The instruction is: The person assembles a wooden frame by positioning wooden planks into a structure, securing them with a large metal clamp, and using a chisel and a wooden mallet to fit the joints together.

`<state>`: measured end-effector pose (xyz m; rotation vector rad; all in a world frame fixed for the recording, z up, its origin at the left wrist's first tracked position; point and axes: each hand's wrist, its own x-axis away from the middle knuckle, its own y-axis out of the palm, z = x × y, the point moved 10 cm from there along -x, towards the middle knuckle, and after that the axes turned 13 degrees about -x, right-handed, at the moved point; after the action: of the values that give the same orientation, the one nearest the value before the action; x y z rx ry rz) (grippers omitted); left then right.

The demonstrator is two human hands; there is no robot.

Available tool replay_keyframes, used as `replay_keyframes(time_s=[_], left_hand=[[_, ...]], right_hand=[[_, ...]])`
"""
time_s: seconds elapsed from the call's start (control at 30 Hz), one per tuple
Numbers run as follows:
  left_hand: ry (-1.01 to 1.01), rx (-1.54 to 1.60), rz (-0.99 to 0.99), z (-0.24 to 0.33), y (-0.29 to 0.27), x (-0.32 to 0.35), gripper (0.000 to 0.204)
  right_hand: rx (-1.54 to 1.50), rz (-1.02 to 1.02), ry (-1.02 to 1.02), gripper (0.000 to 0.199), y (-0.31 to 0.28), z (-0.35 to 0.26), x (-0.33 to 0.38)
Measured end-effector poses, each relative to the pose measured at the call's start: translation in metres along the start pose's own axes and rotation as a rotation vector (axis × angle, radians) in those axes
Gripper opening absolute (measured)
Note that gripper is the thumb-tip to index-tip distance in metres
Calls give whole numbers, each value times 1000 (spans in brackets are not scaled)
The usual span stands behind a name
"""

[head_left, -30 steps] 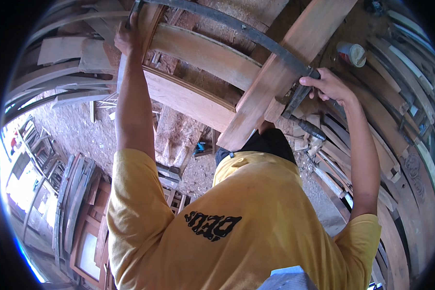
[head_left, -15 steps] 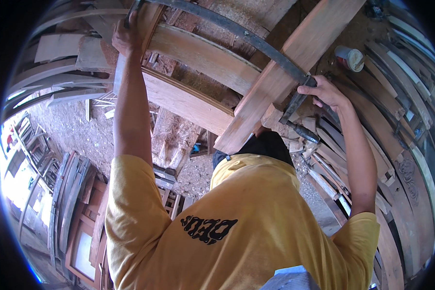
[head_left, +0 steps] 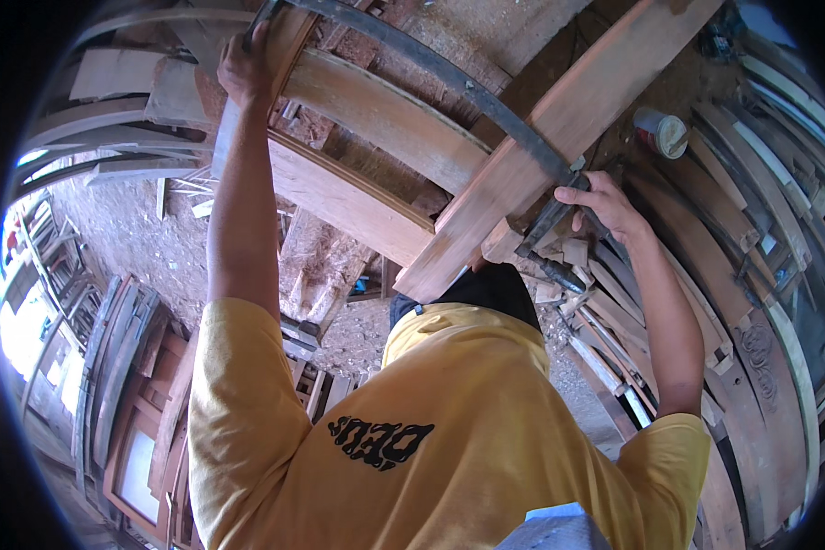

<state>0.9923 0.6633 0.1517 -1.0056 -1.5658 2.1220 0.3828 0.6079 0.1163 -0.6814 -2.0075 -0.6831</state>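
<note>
Head view: I'm looking down on 1 person, yellow shirt, dark shorts, both arms reaching fwd.
Clamp: long dark metal bar, spans L. to R. hand, passes over frame & plank; looks bowed (lens bends edges).
L. hand: raised at upper L., fingers curled round dark end of clamp, beside frame's L. member.
R. hand: gripping clamp at its other end, R. of plank; thumb on near side, other fingers partly hidden.
Clamp arm: dark, runs from R. hand back twd person; screw handle at its lower end, near waist, no hand on it.
Block: small, pale wood, btwn plank & clamp arm; contact w/ arm, can't tell.
Plank: wide, reddish-brown, runs diag. from upper R. to front of waist, under clamp bar.
Frame: wooden; 2 rails run from L. member to plank, approx. parallel, gap btwn.
Can: pale & red, on floor beyond R. hand.
R. side: boards stacked lengthwise; 1 carved board among them.
L. side: panelled door, w/ pale pane, by upright timbers.
Floor: strewn w/ shavings.
</note>
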Motion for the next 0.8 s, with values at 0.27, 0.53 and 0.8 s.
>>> replay_keyframes(time_s=[0.27,0.53,0.8], left_hand=[[85,-14,105,3,-4,-3,52],[56,-57,27,-4,0,-1,52],[61,-114,50,-3,-1,-3,53]], right_hand=[[-44,9,-132,41,3,-14,2],[286,144,-170,58,1,-16,21],[695,201,-633,81,8,-41,45]])
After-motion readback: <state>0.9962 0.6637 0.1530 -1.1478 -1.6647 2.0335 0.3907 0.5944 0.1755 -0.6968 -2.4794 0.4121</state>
